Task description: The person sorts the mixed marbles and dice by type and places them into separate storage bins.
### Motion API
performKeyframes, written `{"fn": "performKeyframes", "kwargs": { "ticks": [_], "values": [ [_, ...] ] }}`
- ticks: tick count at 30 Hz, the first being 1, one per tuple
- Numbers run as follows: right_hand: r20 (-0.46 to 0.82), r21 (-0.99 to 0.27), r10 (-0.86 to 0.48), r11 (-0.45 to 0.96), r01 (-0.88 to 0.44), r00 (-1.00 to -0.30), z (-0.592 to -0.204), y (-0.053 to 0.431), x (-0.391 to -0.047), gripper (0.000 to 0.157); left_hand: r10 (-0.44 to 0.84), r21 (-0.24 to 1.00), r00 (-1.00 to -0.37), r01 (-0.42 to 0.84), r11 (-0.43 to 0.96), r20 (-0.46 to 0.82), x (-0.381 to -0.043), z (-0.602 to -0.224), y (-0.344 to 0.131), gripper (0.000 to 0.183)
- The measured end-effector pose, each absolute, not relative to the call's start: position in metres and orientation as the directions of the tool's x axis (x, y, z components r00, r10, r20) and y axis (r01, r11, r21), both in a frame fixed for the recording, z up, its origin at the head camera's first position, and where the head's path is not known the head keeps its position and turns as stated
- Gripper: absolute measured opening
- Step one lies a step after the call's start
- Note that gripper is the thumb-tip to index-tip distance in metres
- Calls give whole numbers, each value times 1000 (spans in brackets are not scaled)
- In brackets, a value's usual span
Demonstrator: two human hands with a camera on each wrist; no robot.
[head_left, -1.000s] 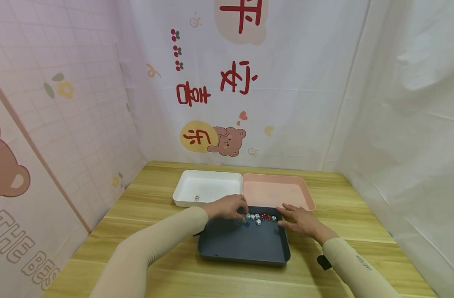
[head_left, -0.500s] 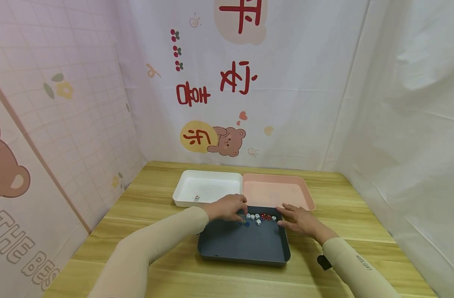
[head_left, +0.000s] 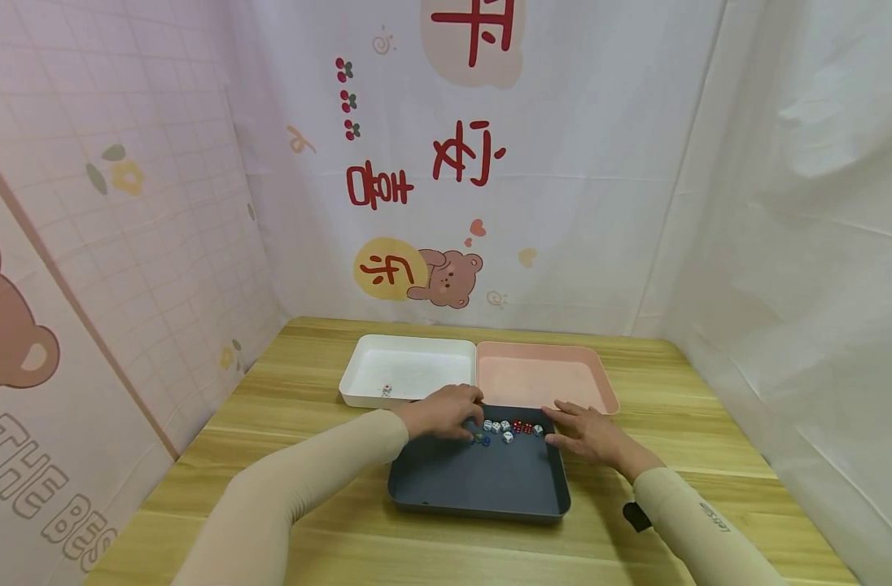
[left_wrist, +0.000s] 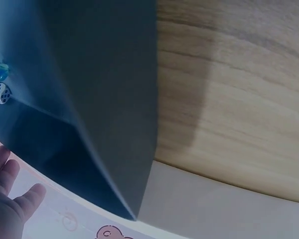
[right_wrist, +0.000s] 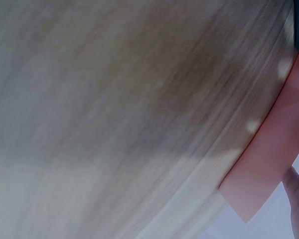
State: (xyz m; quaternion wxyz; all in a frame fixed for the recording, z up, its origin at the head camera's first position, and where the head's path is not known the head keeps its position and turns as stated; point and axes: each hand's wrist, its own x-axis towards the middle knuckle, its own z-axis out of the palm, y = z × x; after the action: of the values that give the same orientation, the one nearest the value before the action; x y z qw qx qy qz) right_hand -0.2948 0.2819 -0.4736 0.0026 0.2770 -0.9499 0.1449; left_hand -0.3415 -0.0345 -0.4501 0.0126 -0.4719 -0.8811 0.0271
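Head view: dark tray (head_left: 483, 488) sat at the near middle of the wooden table (head_left: 365, 537). Contents lay in its far half: white dice (head_left: 508, 437) with dark spots, mostly in a loose row along the far wall, one set nearer; two red dice (head_left: 518, 426) side by side toward the right; small blue and green glass beads (head_left: 486, 440) at the left end of the group.

Left hand (head_left: 446, 408) reached over the far left part of the dark tray, fingers bent downward, tips just beside the beads and the leftmost white die. Left wrist view: several fingers (left_wrist: 7, 174) stood apart from one another by the far rim; dice and beads were cut off at the left edge. Whether thumb and fingertips pinched a bead could not be told.

Right hand (head_left: 592, 433) lay at the far right corner of the dark tray, fingers extended and spread, fingertips at the rim, nothing held. Nearest piece: the rightmost white die. Right wrist view caught only a sliver of this hand, beyond the pink side wall.

White tray (head_left: 424, 362) stood far left, a few small dotted pieces (head_left: 386, 391) in its near left part, too small to identify. Pink tray (head_left: 541, 378) stood far right, against the white one. Both adjoined the dark tray's far side. Pale sleeves (head_left: 307, 480) covered both forearms; a black object (head_left: 637, 516) showed under the right one. White printed backdrop (head_left: 585, 163) behind.
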Motion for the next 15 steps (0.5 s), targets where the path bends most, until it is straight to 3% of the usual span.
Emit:
{"fn": "performKeyframes", "kwargs": {
  "ticks": [15],
  "values": [
    [99, -265, -530, 802, -536, -842, -475, 282, -295, 62, 805, -141, -591, 802, 581, -45, -338, -460, -35, 25]
  ]
}}
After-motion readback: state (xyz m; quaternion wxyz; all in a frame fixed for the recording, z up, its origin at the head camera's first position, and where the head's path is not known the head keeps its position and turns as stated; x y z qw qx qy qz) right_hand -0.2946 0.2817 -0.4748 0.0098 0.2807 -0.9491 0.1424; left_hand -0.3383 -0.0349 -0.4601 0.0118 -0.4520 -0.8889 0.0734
